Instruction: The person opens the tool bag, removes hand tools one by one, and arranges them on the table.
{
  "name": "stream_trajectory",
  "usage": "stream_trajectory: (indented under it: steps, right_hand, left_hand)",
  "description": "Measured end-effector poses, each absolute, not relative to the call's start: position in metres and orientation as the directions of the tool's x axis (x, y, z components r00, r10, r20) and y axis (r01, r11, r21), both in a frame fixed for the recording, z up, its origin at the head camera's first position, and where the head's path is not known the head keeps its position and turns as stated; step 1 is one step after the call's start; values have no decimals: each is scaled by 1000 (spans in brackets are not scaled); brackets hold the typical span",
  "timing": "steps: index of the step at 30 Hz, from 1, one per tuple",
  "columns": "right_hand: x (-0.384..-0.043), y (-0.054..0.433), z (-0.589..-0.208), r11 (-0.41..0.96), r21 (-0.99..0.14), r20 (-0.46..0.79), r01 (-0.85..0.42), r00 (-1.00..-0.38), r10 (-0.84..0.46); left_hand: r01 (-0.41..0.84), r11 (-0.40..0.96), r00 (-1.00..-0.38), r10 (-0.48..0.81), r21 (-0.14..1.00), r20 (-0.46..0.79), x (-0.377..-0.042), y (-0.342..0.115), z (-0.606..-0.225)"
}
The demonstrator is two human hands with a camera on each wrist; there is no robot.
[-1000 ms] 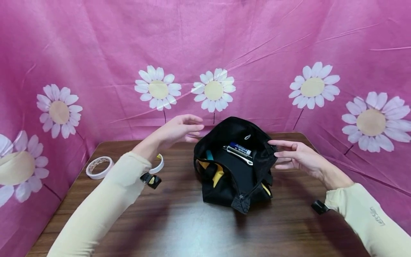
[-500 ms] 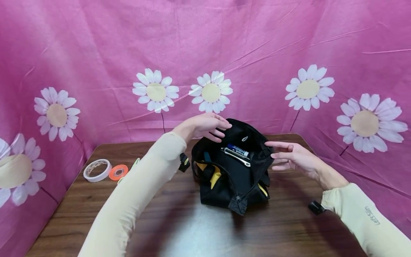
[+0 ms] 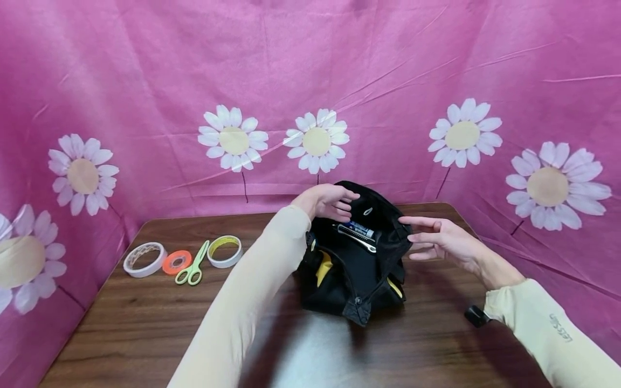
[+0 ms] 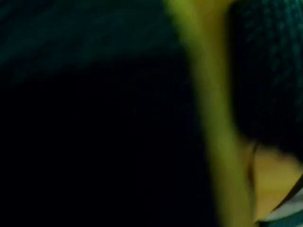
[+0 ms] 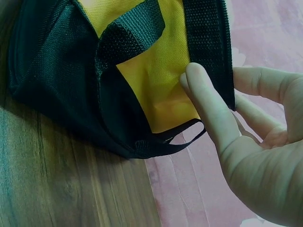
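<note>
A black bag with yellow panels stands unzipped on the table. Inside it lie a blue-and-white marker and a utility knife. My left hand reaches over the bag's mouth from the left, its fingers loosely bent and holding nothing visible. The left wrist view is dark and blurred, crossed by a yellow strip. At the bag's right rim, my right hand pinches the edge. In the right wrist view the thumb presses the outside by the yellow panel, with the fingers behind the zipper edge.
Left of the bag on the wooden table lie a white tape roll, an orange tape roll, green scissors and another white tape roll. A pink flowered cloth hangs behind and at both sides.
My left hand has moved right, from beside the bag to over its mouth, its arm uncovering the scissors and tape rolls. The right hand stays at the rim.
</note>
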State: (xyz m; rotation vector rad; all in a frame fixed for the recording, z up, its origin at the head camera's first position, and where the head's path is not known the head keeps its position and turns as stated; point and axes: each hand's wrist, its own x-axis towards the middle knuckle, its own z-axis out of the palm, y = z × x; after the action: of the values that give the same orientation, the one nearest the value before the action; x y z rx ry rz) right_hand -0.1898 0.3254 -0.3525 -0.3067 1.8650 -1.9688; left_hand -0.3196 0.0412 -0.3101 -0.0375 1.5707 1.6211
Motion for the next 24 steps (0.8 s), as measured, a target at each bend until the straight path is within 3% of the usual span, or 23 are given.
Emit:
stream_trajectory:
  steps: [6, 16, 24]
  right_hand:
    - [-187, 326, -351, -15, -992, -105, 124, -897, -430]
    - [-186, 325, -351, 33, -993, -115, 111, -918, -380]
    - [-187, 327, -354, 14, -993, -110, 114, -914, -391]
  left_hand:
    - [-636, 131, -590, 552, 760, -589, -318, 49, -340]
    - [-674, 66, -606, 520, 736, -602, -313, 54, -375]
    - [-726, 43, -561, 539, 686, -628, -311, 53, -392]
